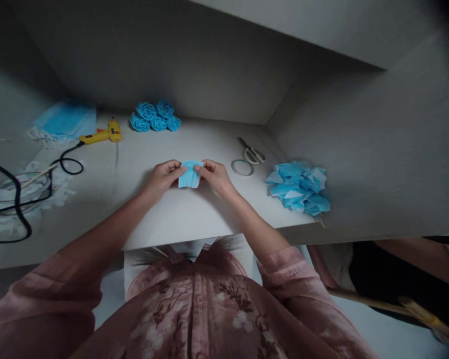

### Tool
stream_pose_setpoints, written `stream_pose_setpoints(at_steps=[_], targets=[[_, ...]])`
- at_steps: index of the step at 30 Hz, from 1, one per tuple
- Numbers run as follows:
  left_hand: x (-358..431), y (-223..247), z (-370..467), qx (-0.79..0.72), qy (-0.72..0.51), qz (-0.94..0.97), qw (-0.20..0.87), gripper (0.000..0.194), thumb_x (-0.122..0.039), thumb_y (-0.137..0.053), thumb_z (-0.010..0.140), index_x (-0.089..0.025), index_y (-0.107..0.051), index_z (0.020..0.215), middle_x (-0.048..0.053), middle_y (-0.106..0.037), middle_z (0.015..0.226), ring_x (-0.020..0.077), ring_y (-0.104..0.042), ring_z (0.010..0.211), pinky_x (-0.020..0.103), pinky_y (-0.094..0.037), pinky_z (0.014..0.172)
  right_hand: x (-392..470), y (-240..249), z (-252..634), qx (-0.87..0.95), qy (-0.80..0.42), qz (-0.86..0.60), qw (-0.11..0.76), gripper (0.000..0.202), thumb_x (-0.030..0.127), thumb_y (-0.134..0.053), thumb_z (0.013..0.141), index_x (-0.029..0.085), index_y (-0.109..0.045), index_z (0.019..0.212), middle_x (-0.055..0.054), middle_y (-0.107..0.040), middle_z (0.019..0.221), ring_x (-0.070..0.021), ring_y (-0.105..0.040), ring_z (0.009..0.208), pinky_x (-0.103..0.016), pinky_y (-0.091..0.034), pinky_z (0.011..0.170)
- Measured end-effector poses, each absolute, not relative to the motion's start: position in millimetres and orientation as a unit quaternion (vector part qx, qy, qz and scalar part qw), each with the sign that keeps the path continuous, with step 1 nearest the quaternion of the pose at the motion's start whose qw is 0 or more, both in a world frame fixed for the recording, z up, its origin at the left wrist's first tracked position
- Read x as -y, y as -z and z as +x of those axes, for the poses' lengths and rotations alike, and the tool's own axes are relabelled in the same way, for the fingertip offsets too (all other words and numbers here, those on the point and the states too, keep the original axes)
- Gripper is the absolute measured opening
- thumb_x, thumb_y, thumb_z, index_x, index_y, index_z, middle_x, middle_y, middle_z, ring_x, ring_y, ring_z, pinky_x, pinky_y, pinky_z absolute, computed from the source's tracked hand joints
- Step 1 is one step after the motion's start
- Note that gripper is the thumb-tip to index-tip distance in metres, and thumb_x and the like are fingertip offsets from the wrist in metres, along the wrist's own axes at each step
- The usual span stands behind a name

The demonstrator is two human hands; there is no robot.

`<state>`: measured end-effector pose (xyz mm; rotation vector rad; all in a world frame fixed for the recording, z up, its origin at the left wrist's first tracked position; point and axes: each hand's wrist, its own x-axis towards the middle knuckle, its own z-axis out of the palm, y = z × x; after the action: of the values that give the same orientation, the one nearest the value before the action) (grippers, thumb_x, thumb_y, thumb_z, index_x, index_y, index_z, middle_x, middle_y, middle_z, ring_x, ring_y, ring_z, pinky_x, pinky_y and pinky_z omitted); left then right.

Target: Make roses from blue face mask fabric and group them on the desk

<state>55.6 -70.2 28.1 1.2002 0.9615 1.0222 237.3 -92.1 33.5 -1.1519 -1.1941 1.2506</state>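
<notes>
A small light-blue piece of thin sheet material point(189, 175) is held upright between my two hands, over the middle of the white tabletop point(194, 214). My left hand point(165, 178) pinches its left edge, thumb in front. On the opposite edge my right hand point(216, 176) pinches it the same way. Fingers behind the sheet are partly hidden. Right of my hands lie scissors point(253, 153) and a thin ring-shaped roll point(242, 167). Farther right is a heap of crumpled blue and white pieces point(298, 185).
Several rolled blue rosettes point(155, 116) are stacked by the back wall. At the left lie blue face masks point(65, 119), a yellow glue gun point(102, 133) with a black cord point(19, 199), and scraps around a wire coil point(21, 187). Panels enclose the table, and a shelf point(322, 25) overhangs it.
</notes>
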Motion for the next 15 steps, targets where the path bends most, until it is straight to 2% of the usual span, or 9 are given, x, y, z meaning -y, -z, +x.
stream_pose_setpoints(at_steps=[4, 10, 15], targets=[[68.5, -26.8, 54.4, -0.399, -0.455, 0.526, 0.597, 0.044, -0.060, -0.079, 0.070, -0.019, -0.064, 0.077, -0.002, -0.056, 0.062, 0.0121, -0.051, 0.053, 0.025, -0.039, 0.049, 84.9, -29.9, 240.9, 0.518, -0.523, -0.470, 0.487, 0.057, 0.068, -0.091, 0.061, 0.021, -0.061, 0.069, 0.004, -0.056, 0.065, -0.0111, -0.049, 0.064, -0.027, -0.043, 0.064], [66.4, -20.7, 56.2, -0.409, -0.451, 0.546, 0.575, 0.039, -0.050, -0.086, 0.065, -0.019, -0.066, 0.073, -0.002, -0.057, 0.063, 0.0116, -0.049, 0.059, 0.025, -0.039, 0.057, 81.1, -29.7, 243.5, 0.568, -0.522, -0.463, 0.436, 0.058, 0.070, -0.088, 0.065, 0.021, -0.058, 0.066, 0.005, -0.053, 0.063, -0.0108, -0.045, 0.062, -0.027, -0.036, 0.061], [63.8, -18.3, 52.7, -0.417, -0.441, 0.554, 0.570, 0.035, -0.048, -0.083, 0.068, -0.018, -0.065, 0.068, -0.002, -0.055, 0.060, 0.0109, -0.045, 0.057, 0.025, -0.036, 0.057, 79.1, -19.7, 243.5, 0.571, -0.509, -0.459, 0.453, 0.056, 0.073, -0.082, 0.071, 0.020, -0.063, 0.072, 0.004, -0.056, 0.067, -0.0115, -0.047, 0.065, -0.028, -0.038, 0.066]])
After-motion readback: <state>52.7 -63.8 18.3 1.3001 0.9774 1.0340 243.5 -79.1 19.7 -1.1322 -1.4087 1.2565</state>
